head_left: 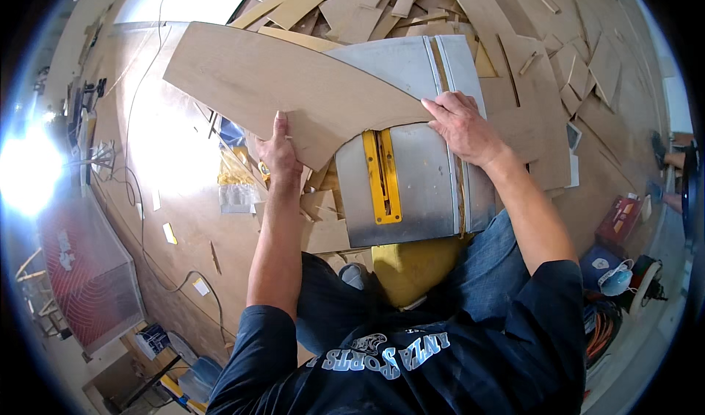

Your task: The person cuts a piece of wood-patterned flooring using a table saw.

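Note:
A thin brown plywood panel [272, 85] with curved edges lies tilted across my view, its wide end at the far left and its narrow tip at the right. My left hand [279, 151] grips its near edge, thumb on top and the other fingers hidden beneath. At the narrow tip, my right hand [466, 129] pinches the panel between thumb and fingers. Below the panel is a grey metal table saw top [426, 187], partly covered by it. A slotted yellow insert plate [392, 187] is set in that top, near the panel's concave edge.
Wood offcuts [352, 11] pile up beyond the saw and lie to its right. A dark cord [132, 121] runs along the left floor. A bright lamp [29, 169] shines at far left. At right are a red box [620, 220] and another person's leg [674, 159].

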{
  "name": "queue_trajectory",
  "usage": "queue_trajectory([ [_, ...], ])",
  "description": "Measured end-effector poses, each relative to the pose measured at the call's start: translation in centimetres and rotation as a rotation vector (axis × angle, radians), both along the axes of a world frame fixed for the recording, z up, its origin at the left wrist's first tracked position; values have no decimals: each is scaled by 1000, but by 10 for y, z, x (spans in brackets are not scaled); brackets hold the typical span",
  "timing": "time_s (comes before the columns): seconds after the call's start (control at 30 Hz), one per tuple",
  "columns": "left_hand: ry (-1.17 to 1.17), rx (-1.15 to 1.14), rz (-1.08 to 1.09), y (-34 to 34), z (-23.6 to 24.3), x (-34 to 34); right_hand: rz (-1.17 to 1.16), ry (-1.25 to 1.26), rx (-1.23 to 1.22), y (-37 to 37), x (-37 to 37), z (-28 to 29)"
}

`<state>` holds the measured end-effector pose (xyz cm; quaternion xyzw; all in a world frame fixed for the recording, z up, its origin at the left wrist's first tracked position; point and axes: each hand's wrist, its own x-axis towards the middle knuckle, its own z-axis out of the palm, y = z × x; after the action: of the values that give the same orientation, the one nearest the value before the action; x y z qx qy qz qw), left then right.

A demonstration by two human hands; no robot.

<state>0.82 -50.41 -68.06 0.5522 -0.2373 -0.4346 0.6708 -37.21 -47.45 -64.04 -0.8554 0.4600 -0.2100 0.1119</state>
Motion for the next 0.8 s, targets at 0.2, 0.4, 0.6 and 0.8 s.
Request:
queue_trajectory([
  [0.2,-36,106,61,-2,-5,11,18,-13,2,-2,9,-5],
  [0.4,-34,110,-72,-10,6,40,52,-3,15,-5,31,-7],
  [0.6,-59,183,-10,0,5,42,68,-29,0,-10,29,-9],
  [0.8,-71,188,-6,10,13,-11,-12,-41,42,-3,-8,-9],
])
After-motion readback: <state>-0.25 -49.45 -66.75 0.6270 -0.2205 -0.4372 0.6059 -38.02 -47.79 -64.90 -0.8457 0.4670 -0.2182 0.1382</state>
